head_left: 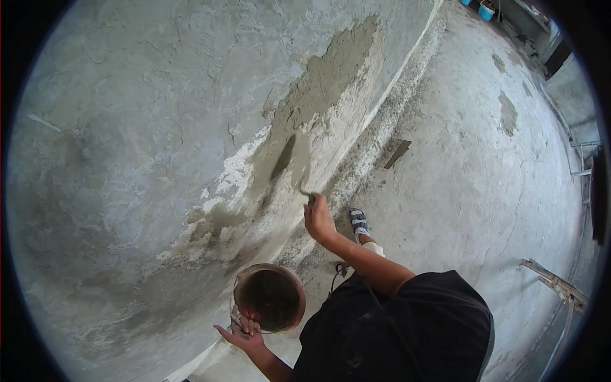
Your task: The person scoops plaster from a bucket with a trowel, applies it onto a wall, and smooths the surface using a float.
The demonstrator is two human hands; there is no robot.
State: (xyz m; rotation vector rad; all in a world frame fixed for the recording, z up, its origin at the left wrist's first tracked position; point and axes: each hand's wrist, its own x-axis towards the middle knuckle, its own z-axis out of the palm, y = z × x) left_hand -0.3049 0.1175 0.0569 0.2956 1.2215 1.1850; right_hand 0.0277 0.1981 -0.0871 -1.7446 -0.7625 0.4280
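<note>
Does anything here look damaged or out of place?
Yes. The wall looks damaged: its surface is flaking, with ragged pale patches bordering the darker grey area near the trowel. A dark strip also lies by itself on the floor; it looks stray, though I can't tell what it is.

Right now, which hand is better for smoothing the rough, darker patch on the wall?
Probably the right hand: it grips a trowel up at the patch. The left hand is lower down, away from the patch, at the bucket.
</note>
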